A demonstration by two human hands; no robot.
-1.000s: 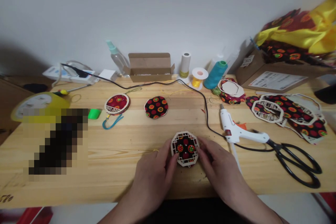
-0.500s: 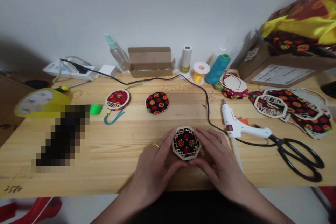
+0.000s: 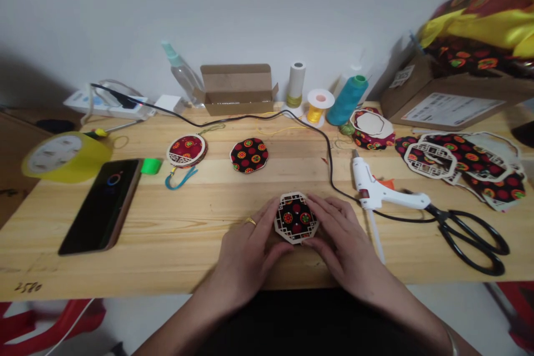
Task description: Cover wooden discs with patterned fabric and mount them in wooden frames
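Between my two hands is an octagonal piece (image 3: 296,218) with a pale wooden lattice frame over black fabric printed with red and orange flowers. My left hand (image 3: 250,250) grips its left edge, fingers along the side and thumb at the near edge. On the opposite side my right hand (image 3: 340,239) presses its fingers and thumb against the right edge. The undersides of the fingers and of the piece are hidden. Just beyond lies a loose flowered fabric piece (image 3: 249,155). To its left rests a round framed fabric piece (image 3: 186,150) with a blue cord loop.
A white glue gun (image 3: 371,189) lies right of my hands, beside black scissors (image 3: 471,239). Its black cable (image 3: 330,161) curves across the table. A phone (image 3: 100,206) and yellow tape roll (image 3: 67,156) are left; thread spools (image 3: 347,101) and a cardboard box (image 3: 446,100) stand behind.
The view has tilted slightly, so the table sits a little higher in the picture. Both hands keep their hold on the octagonal piece. The phone is now unblurred.
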